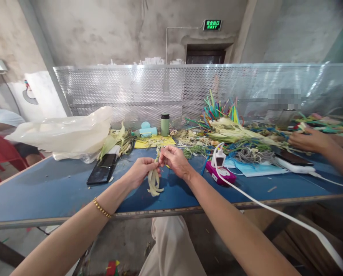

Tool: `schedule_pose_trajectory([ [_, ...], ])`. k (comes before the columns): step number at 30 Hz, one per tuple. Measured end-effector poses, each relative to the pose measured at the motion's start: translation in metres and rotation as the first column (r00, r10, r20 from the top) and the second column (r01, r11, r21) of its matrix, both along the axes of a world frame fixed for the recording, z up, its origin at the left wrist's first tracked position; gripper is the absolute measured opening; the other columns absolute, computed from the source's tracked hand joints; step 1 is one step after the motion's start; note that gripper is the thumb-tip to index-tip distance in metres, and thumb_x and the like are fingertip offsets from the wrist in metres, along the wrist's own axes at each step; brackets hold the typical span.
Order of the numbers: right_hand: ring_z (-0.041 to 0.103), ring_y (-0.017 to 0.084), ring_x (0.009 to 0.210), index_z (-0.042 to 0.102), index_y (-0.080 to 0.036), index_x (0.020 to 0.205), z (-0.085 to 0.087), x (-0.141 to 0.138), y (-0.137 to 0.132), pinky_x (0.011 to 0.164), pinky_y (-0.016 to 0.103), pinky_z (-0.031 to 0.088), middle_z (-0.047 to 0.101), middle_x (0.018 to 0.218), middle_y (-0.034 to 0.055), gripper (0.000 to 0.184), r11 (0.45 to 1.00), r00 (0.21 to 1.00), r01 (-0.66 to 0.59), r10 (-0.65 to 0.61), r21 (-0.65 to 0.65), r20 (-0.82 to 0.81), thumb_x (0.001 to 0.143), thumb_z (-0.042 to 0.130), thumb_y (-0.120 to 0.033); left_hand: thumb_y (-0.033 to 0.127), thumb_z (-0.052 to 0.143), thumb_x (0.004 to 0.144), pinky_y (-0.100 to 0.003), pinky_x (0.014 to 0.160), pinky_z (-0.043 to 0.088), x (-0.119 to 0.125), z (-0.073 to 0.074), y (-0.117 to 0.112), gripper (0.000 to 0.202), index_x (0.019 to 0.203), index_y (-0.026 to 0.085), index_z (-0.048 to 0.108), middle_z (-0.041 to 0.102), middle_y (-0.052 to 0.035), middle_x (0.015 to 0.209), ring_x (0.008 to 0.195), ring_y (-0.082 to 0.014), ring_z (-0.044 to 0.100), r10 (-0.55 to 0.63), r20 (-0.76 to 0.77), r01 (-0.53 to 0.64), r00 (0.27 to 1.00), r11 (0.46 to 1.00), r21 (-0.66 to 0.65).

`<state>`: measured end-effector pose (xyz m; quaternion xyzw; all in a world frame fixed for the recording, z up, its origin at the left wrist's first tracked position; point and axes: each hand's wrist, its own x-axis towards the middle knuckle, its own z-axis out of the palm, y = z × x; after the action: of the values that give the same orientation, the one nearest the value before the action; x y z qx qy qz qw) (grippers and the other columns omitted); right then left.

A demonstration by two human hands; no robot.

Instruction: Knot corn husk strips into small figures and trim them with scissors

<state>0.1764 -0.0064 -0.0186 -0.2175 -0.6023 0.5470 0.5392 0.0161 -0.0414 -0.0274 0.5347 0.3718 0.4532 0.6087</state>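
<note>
Just above the blue table, my left hand [142, 169] is closed round a small bundle of pale dried husk strips [153, 184], whose loose ends hang down below the fingers. My right hand [175, 159] pinches the upper part of the same bundle, right beside the left fingertips. A greenish top pokes up between both hands; its detail is too small to make out. Behind them lies a yellow sheet [141, 143] strewn with husk scraps.
At left are a big plastic bag [65, 128], husks [118, 140] and a black phone [102, 170]. A green bottle [165, 124] stands behind. To the right sit a purple box [221, 175] with a white cable, husk heaps [234, 130], a blue mask [260, 168] and a co-worker's hand [312, 140].
</note>
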Motion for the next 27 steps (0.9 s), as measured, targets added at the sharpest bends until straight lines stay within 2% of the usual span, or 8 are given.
schedule_pose_trajectory([
  [5, 0.053, 0.009, 0.043, 0.06, -0.017, 0.08, 0.001, 0.003, -0.001, 0.04, 0.022, 0.043, 0.063, 0.063, -0.0007, 0.033, 0.981, 0.966, 0.191, -0.192, 0.025, 0.172, 0.077, 0.069, -0.049, 0.034, 0.079, 0.064, -0.026, 0.05, 0.046, -0.006, 0.009, 0.003, 0.03, 0.065, 0.015, 0.055, 0.062, -0.0027, 0.06, 0.053, -0.0164, 0.062, 0.158, -0.057, -0.15, 0.986, 0.981, 0.12],
  [9, 0.053, 0.012, 0.042, 0.057, -0.018, 0.074, -0.001, 0.006, 0.005, 0.041, 0.023, 0.042, 0.061, 0.056, -0.001, 0.031, 0.96, 0.868, 0.26, -0.28, 0.104, 0.41, 0.082, 0.062, -0.048, 0.032, 0.072, 0.07, -0.021, 0.043, 0.032, -0.015, 0.021, 0.009, 0.027, 0.061, 0.016, 0.053, 0.053, 0.0018, 0.051, 0.041, -0.0076, 0.046, 0.239, -0.137, -0.193, 0.961, 0.939, 0.285],
  [11, 0.059, 0.014, 0.052, 0.059, -0.017, 0.073, 0.003, 0.012, 0.01, 0.047, 0.023, 0.043, 0.064, 0.062, 0.0016, 0.027, 0.921, 0.743, 0.321, -0.391, 0.222, 0.543, 0.085, 0.059, -0.041, 0.029, 0.07, 0.07, -0.02, 0.041, 0.025, -0.021, 0.026, 0.017, 0.027, 0.058, 0.016, 0.049, 0.047, 0.0045, 0.049, 0.038, -0.0049, 0.036, 0.303, -0.145, -0.24, 0.942, 0.91, 0.339],
  [15, 0.064, 0.017, 0.076, 0.067, -0.013, 0.074, 0.023, 0.031, 0.025, 0.067, 0.024, 0.042, 0.072, 0.081, 0.0084, 0.02, 0.704, 0.247, 0.39, -0.701, 0.594, 0.669, 0.086, 0.053, -0.021, 0.024, 0.067, 0.07, -0.021, 0.043, 0.021, -0.033, 0.031, 0.033, 0.023, 0.057, 0.016, 0.05, 0.042, 0.0055, 0.048, 0.042, -0.0049, 0.032, 0.516, -0.198, -0.376, 0.833, 0.792, 0.482],
  [17, 0.065, 0.018, 0.083, 0.071, -0.013, 0.081, 0.031, 0.037, 0.03, 0.071, 0.024, 0.041, 0.074, 0.088, 0.0101, 0.023, 0.733, 0.052, 0.259, -0.66, 0.628, 0.749, 0.087, 0.05, -0.018, 0.025, 0.068, 0.069, -0.021, 0.044, 0.021, -0.036, 0.033, 0.035, 0.024, 0.057, 0.016, 0.05, 0.039, 0.0063, 0.048, 0.043, -0.0048, 0.031, 0.533, -0.186, -0.399, 0.825, 0.784, 0.476],
  [19, 0.067, 0.019, 0.088, 0.074, -0.013, 0.086, 0.034, 0.038, 0.032, 0.071, 0.025, 0.041, 0.075, 0.092, 0.0115, 0.024, 0.79, -0.064, 0.151, -0.592, 0.594, 0.803, 0.088, 0.051, -0.02, 0.028, 0.071, 0.068, -0.021, 0.044, 0.019, -0.038, 0.036, 0.032, 0.024, 0.06, 0.016, 0.051, 0.036, 0.0073, 0.05, 0.044, -0.0046, 0.029, 0.456, -0.146, -0.365, 0.878, 0.835, 0.411],
  [23, 0.067, 0.025, 0.099, 0.074, -0.012, 0.095, 0.03, 0.026, 0.029, 0.075, 0.027, 0.044, 0.073, 0.104, 0.0177, 0.024, 0.828, -0.151, 0.087, -0.539, 0.554, 0.829, 0.088, 0.056, -0.025, 0.039, 0.075, 0.068, -0.021, 0.044, 0.024, -0.039, 0.04, 0.022, 0.03, 0.073, 0.014, 0.059, 0.047, 0.0035, 0.059, 0.047, -0.0049, 0.036, 0.296, -0.022, -0.277, 0.955, 0.915, 0.292],
  [27, 0.064, 0.03, 0.109, 0.071, -0.011, 0.109, 0.021, 0.016, 0.031, 0.084, 0.032, 0.046, 0.069, 0.116, 0.0221, 0.03, 0.838, -0.217, 0.061, -0.518, 0.541, 0.827, 0.086, 0.06, -0.027, 0.044, 0.075, 0.069, -0.021, 0.044, 0.027, -0.042, 0.038, 0.021, 0.036, 0.085, 0.014, 0.064, 0.051, 0.0021, 0.06, 0.046, -0.0054, 0.039, 0.284, 0.068, -0.292, 0.956, 0.935, 0.201],
])
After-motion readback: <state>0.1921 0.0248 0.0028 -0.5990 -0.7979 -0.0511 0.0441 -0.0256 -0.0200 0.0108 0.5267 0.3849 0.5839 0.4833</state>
